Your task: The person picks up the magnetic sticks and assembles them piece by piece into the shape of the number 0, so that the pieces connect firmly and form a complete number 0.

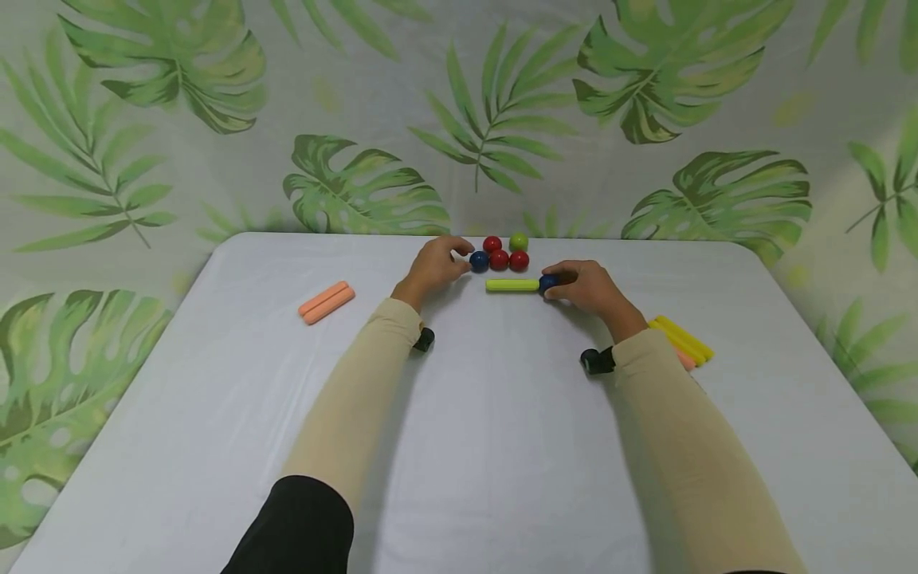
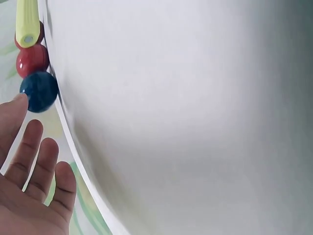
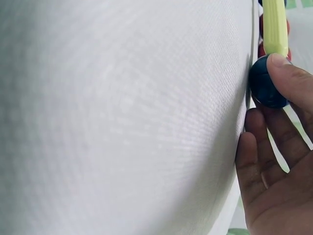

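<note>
A person's right hand (image 1: 590,288) pinches a blue ball (image 1: 546,285) against a lime stick (image 1: 512,285) as the left hand (image 1: 436,267), fingers loosely spread, meets a second blue ball (image 1: 479,261) beside red balls (image 1: 499,260) on a white table (image 1: 502,422).

A stick (image 1: 512,285) lies before the clustered balls (image 1: 499,261) on the table (image 1: 502,438).

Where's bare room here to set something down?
The widest patch is tablecloth between the left sleeve and right sleeve, nearer than the green stick. Another lies between the left-side orange sticks and left hand. It is crowded at the far side, where balls cluster between that hand and the right hand.
</note>
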The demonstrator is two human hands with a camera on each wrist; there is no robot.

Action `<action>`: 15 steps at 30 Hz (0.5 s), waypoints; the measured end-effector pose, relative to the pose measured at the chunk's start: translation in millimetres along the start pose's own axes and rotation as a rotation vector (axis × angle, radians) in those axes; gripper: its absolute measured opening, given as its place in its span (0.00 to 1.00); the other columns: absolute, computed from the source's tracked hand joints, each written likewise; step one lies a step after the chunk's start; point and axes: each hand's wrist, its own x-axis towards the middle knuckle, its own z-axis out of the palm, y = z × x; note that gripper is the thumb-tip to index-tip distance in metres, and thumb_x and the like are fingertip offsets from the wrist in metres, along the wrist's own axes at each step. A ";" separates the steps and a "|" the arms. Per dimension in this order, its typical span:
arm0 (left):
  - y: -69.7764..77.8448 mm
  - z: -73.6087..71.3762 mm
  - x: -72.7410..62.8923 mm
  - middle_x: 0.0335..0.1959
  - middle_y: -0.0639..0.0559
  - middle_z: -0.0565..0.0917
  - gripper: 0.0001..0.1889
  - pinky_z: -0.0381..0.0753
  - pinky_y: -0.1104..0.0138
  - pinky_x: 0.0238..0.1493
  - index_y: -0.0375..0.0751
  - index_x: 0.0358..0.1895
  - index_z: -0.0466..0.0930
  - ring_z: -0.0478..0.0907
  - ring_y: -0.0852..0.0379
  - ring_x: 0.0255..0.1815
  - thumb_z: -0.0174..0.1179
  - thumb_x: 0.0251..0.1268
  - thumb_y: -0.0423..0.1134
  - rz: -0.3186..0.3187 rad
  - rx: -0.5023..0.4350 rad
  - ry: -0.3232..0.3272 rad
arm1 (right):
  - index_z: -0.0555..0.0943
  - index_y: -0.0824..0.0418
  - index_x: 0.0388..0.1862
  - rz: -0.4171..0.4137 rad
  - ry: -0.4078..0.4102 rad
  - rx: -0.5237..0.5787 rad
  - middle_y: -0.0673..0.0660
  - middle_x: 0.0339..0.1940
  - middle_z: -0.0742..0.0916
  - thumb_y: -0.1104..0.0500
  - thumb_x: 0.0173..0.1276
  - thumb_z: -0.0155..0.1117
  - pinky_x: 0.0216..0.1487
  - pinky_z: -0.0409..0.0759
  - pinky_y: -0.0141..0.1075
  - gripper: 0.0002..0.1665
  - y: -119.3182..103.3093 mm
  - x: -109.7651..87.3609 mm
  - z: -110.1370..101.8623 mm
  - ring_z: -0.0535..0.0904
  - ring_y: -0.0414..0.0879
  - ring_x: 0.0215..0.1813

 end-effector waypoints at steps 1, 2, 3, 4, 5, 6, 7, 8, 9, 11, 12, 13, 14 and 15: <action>1.2 0.8 -0.1 0.58 0.45 0.82 0.17 0.77 0.58 0.58 0.43 0.58 0.81 0.79 0.48 0.53 0.61 0.66 0.37 -0.001 -0.003 -0.005 | 0.77 0.58 0.66 0.002 -0.001 0.003 0.64 0.68 0.78 0.56 0.66 0.69 0.69 0.68 0.51 0.29 -0.1 0.1 0.0 0.73 0.58 0.66; 2.2 1.5 -0.1 0.59 0.45 0.82 0.18 0.77 0.58 0.58 0.43 0.58 0.81 0.79 0.47 0.53 0.61 0.66 0.36 -0.001 -0.007 -0.008 | 0.77 0.57 0.66 0.005 -0.001 0.003 0.64 0.68 0.78 0.56 0.66 0.69 0.70 0.68 0.51 0.29 -0.2 0.1 0.0 0.73 0.58 0.67; 3.1 2.3 -0.1 0.60 0.45 0.81 0.18 0.77 0.58 0.58 0.43 0.59 0.81 0.78 0.47 0.53 0.61 0.66 0.36 0.000 -0.010 -0.011 | 0.77 0.57 0.66 0.007 -0.002 0.005 0.64 0.68 0.78 0.56 0.66 0.69 0.70 0.68 0.51 0.29 -0.2 0.2 -0.1 0.73 0.58 0.67; 3.9 3.1 0.0 0.61 0.45 0.81 0.19 0.77 0.57 0.58 0.43 0.60 0.80 0.78 0.47 0.53 0.61 0.66 0.36 0.002 -0.008 -0.013 | 0.77 0.57 0.66 0.009 -0.004 0.007 0.64 0.68 0.78 0.56 0.66 0.69 0.70 0.68 0.52 0.29 -0.2 0.2 -0.2 0.73 0.58 0.67; 4.4 4.1 0.2 0.62 0.45 0.80 0.20 0.77 0.57 0.58 0.44 0.61 0.79 0.78 0.47 0.53 0.61 0.67 0.36 0.006 -0.004 -0.016 | 0.77 0.57 0.66 0.009 -0.005 0.008 0.64 0.68 0.78 0.56 0.66 0.69 0.70 0.68 0.52 0.29 0.0 0.3 -0.3 0.73 0.58 0.67; 5.0 5.0 0.7 0.64 0.45 0.78 0.21 0.77 0.57 0.58 0.44 0.63 0.78 0.78 0.47 0.53 0.60 0.67 0.35 0.011 0.001 -0.019 | 0.77 0.57 0.66 0.009 -0.006 0.008 0.64 0.68 0.78 0.56 0.66 0.69 0.70 0.68 0.52 0.29 0.4 0.2 -0.5 0.73 0.58 0.67; 5.2 5.6 0.7 0.67 0.45 0.77 0.22 0.77 0.58 0.59 0.44 0.64 0.77 0.78 0.47 0.54 0.60 0.68 0.36 0.014 0.006 -0.023 | 0.77 0.57 0.66 0.010 -0.008 0.007 0.64 0.68 0.78 0.56 0.66 0.69 0.70 0.68 0.52 0.29 0.5 0.5 -0.5 0.72 0.58 0.67; 5.4 6.5 0.9 0.69 0.45 0.75 0.23 0.77 0.58 0.60 0.44 0.66 0.76 0.78 0.47 0.55 0.59 0.68 0.36 0.017 0.007 -0.029 | 0.77 0.57 0.66 0.009 -0.010 0.007 0.64 0.68 0.78 0.56 0.66 0.69 0.70 0.68 0.52 0.29 0.7 0.7 -0.6 0.73 0.58 0.67; 5.8 7.3 1.1 0.70 0.45 0.74 0.23 0.77 0.58 0.61 0.45 0.67 0.75 0.78 0.47 0.56 0.59 0.69 0.36 0.022 0.011 -0.034 | 0.77 0.57 0.66 0.008 -0.012 0.007 0.64 0.68 0.78 0.56 0.67 0.69 0.70 0.68 0.52 0.29 1.1 0.8 -0.6 0.73 0.58 0.67; 6.7 8.9 1.2 0.72 0.46 0.73 0.24 0.77 0.58 0.61 0.45 0.69 0.73 0.78 0.48 0.56 0.57 0.70 0.36 0.029 0.012 -0.041 | 0.77 0.57 0.66 0.006 -0.015 0.006 0.64 0.68 0.78 0.55 0.67 0.69 0.70 0.68 0.52 0.29 1.7 1.0 -0.7 0.73 0.58 0.67; 7.3 9.5 1.2 0.71 0.47 0.73 0.24 0.77 0.58 0.61 0.46 0.68 0.74 0.78 0.48 0.55 0.56 0.70 0.37 0.030 0.010 -0.039 | 0.77 0.57 0.66 0.007 -0.016 0.007 0.64 0.67 0.79 0.55 0.67 0.69 0.70 0.68 0.52 0.29 1.9 1.1 -0.6 0.73 0.58 0.67; 7.7 10.2 1.0 0.70 0.47 0.75 0.23 0.77 0.59 0.60 0.46 0.68 0.75 0.78 0.49 0.54 0.56 0.71 0.37 0.030 0.008 -0.034 | 0.77 0.57 0.66 0.008 -0.017 0.008 0.64 0.67 0.79 0.55 0.67 0.69 0.70 0.69 0.51 0.29 2.0 1.3 -0.5 0.73 0.58 0.67; 7.9 10.6 1.1 0.68 0.47 0.77 0.21 0.77 0.59 0.59 0.46 0.66 0.76 0.78 0.50 0.53 0.56 0.71 0.37 0.030 0.007 -0.025 | 0.77 0.57 0.66 0.006 -0.019 0.012 0.64 0.67 0.79 0.55 0.67 0.69 0.69 0.69 0.51 0.29 1.9 1.5 -0.2 0.74 0.57 0.67; 8.0 10.7 1.0 0.65 0.47 0.79 0.20 0.77 0.59 0.58 0.46 0.64 0.78 0.78 0.50 0.52 0.55 0.71 0.37 0.030 0.007 -0.013 | 0.77 0.56 0.66 0.005 -0.020 0.012 0.64 0.66 0.80 0.55 0.67 0.69 0.68 0.70 0.50 0.29 1.7 1.9 0.1 0.74 0.57 0.66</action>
